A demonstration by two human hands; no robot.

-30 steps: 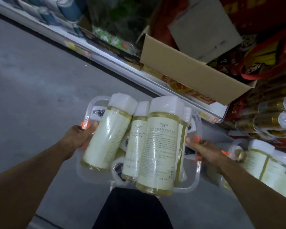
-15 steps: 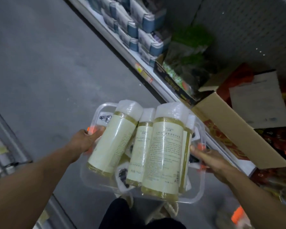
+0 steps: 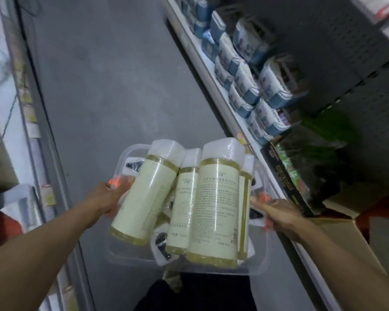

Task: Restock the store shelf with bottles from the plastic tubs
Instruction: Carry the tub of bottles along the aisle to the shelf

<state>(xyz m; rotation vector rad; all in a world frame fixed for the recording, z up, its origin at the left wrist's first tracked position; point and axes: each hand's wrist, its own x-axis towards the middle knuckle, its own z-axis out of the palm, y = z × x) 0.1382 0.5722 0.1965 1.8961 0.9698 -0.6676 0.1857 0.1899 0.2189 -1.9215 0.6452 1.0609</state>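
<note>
Clear plastic tub (image 3: 130,254) holds four pale cream bottles (image 3: 218,207) with white caps, standing upright and crowded together. The left hand (image 3: 108,196) grips the tub's left rim by an orange clip; the right hand (image 3: 276,213) grips its right rim — both curled around the edges. Right of the tub runs a store shelf (image 3: 213,70) stacked with blue-and-white packs (image 3: 247,70); left of it, open grey floor (image 3: 112,86) — then another shelf edge.
</note>
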